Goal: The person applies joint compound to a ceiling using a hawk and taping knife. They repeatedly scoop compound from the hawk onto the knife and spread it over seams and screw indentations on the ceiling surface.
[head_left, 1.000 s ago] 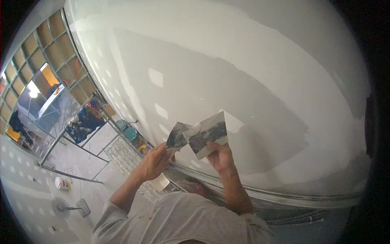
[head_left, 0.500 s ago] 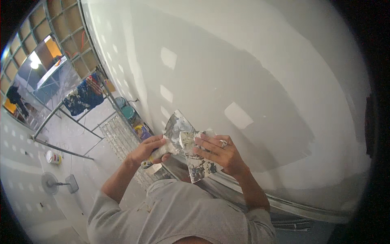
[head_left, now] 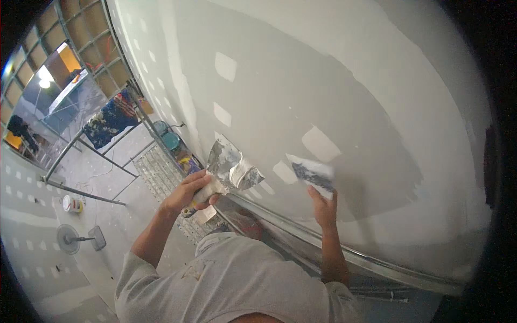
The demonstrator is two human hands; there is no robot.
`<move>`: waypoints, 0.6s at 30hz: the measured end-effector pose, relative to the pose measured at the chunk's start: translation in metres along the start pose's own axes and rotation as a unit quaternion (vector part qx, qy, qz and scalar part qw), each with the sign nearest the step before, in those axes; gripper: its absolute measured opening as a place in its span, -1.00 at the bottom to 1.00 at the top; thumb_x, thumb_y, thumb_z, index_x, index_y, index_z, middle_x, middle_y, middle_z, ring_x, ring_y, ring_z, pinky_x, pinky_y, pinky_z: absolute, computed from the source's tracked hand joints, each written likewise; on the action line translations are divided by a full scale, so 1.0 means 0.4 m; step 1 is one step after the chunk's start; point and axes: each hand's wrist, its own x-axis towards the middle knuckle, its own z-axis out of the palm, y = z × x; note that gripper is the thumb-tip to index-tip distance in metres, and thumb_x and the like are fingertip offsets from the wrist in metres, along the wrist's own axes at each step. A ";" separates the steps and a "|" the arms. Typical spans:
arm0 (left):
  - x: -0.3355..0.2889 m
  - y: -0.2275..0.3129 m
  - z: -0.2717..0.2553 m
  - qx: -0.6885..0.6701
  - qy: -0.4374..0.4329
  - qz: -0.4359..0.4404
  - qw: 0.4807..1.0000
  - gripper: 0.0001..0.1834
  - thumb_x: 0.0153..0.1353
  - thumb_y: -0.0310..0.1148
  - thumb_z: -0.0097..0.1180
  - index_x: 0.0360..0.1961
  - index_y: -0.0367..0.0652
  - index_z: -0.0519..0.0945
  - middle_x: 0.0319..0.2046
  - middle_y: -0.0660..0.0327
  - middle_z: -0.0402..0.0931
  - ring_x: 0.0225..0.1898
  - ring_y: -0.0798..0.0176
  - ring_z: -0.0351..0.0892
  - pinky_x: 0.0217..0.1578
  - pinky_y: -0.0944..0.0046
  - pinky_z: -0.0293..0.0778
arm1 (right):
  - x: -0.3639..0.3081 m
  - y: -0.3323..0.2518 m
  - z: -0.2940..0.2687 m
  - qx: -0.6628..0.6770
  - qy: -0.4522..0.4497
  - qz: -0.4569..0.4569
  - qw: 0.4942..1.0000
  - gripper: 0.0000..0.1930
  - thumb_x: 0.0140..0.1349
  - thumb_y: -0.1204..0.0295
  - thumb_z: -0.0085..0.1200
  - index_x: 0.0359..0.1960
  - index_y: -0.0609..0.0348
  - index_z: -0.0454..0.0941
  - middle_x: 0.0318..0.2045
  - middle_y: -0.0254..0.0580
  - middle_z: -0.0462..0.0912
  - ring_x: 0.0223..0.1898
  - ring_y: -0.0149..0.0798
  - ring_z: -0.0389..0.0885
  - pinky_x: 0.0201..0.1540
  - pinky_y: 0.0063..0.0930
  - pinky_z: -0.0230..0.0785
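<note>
With left hand [head_left: 189, 192], gripping broad putty knife [head_left: 219, 158] left of centre, white compound [head_left: 237, 171] on it; with right hand [head_left: 325, 207], grasping flat blade [head_left: 316, 175] farther right, before patched wall [head_left: 371, 137], can't tell if touching. Likely at spreading step; calls next for even blade pressure.

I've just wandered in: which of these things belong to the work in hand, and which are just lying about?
In use, it seems:
wide-bladed knife, carrying pale paste, in the left hand
smeared flat blade in the right hand
patched wall

Apparently just about:
fan
white bucket
metal frame
stained blue cloth
teal tub
</note>
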 end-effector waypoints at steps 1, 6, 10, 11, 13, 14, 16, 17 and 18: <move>0.002 0.001 0.008 0.021 0.002 0.006 1.000 -0.65 0.50 -0.21 -0.27 0.02 -0.28 0.38 -0.50 0.14 0.50 -0.72 0.43 0.32 -0.75 0.49 0.19 | -0.019 0.002 -0.008 0.145 0.053 0.141 0.978 -0.57 0.11 0.71 0.03 0.07 0.21 0.53 0.04 -0.10 0.61 0.05 -0.17 0.59 0.06 -0.25 0.42; 0.011 0.013 0.039 0.088 0.021 -0.019 0.996 -0.67 0.50 -0.21 -0.25 0.02 -0.26 0.37 -0.47 0.14 0.52 -0.69 0.43 0.34 -0.72 0.46 0.24 | -0.039 -0.031 0.001 0.497 0.093 0.228 0.832 -0.69 0.11 0.61 0.15 -0.07 0.24 0.51 -0.26 -0.21 0.63 -0.17 -0.28 0.63 -0.08 -0.41 0.50; 0.033 0.025 0.056 0.136 0.019 -0.019 0.990 -0.65 0.50 -0.17 -0.23 -0.03 -0.27 0.40 -0.52 0.14 0.53 -0.72 0.44 0.33 -0.77 0.44 0.23 | -0.043 -0.017 -0.022 0.425 0.012 0.249 0.870 -0.56 0.10 0.66 0.06 0.07 0.20 0.39 -0.10 -0.24 0.54 -0.03 -0.24 0.56 0.09 -0.28 0.41; 0.037 0.030 0.060 0.168 0.003 -0.019 0.986 -0.65 0.50 -0.17 -0.23 -0.03 -0.26 0.41 -0.52 0.15 0.53 -0.72 0.44 0.33 -0.76 0.44 0.24 | -0.041 -0.032 -0.023 0.419 0.019 0.248 0.873 -0.56 0.10 0.65 0.07 0.07 0.22 0.39 -0.11 -0.24 0.54 -0.05 -0.24 0.55 0.08 -0.28 0.40; 0.041 0.063 0.078 0.181 -0.008 -0.048 0.982 -0.65 0.50 -0.17 -0.20 -0.02 -0.26 0.43 -0.49 0.18 0.53 -0.67 0.43 0.37 -0.71 0.44 0.27 | -0.030 -0.064 -0.015 0.413 0.028 0.247 0.876 -0.56 0.09 0.64 0.08 0.07 0.23 0.39 -0.13 -0.25 0.54 -0.06 -0.25 0.55 0.07 -0.28 0.40; 0.038 0.079 0.089 0.193 -0.018 -0.076 0.978 -0.66 0.49 -0.18 -0.18 -0.02 -0.26 0.45 -0.46 0.22 0.53 -0.62 0.43 0.40 -0.65 0.44 0.30 | -0.023 -0.080 -0.008 0.393 0.053 0.255 0.882 -0.62 0.09 0.61 0.14 -0.01 0.23 0.43 -0.21 -0.25 0.56 -0.16 -0.28 0.58 -0.05 -0.34 0.44; 0.037 0.094 0.113 0.204 -0.029 -0.071 0.976 -0.65 0.49 -0.18 -0.19 0.03 -0.25 0.42 -0.50 0.20 0.52 -0.67 0.44 0.37 -0.70 0.44 0.28 | -0.020 -0.079 -0.016 0.373 0.080 0.261 0.887 -0.68 0.09 0.58 0.19 -0.10 0.22 0.46 -0.29 -0.26 0.59 -0.26 -0.31 0.60 -0.17 -0.40 0.49; 0.039 0.101 0.119 0.216 -0.039 -0.064 0.974 -0.64 0.49 -0.18 -0.20 0.07 -0.24 0.40 -0.54 0.17 0.52 -0.71 0.44 0.35 -0.76 0.45 0.25 | -0.019 -0.053 -0.039 0.383 0.080 0.248 0.886 -0.67 0.08 0.58 0.19 -0.09 0.22 0.46 -0.28 -0.24 0.59 -0.26 -0.30 0.61 -0.15 -0.40 0.49; 0.037 0.111 0.119 0.219 -0.041 -0.064 0.973 -0.64 0.49 -0.18 -0.20 0.07 -0.24 0.40 -0.54 0.17 0.52 -0.71 0.44 0.35 -0.76 0.45 0.25 | -0.017 -0.039 -0.051 0.393 0.081 0.235 0.885 -0.66 0.08 0.58 0.19 -0.08 0.22 0.46 -0.27 -0.23 0.59 -0.26 -0.30 0.61 -0.14 -0.40 0.49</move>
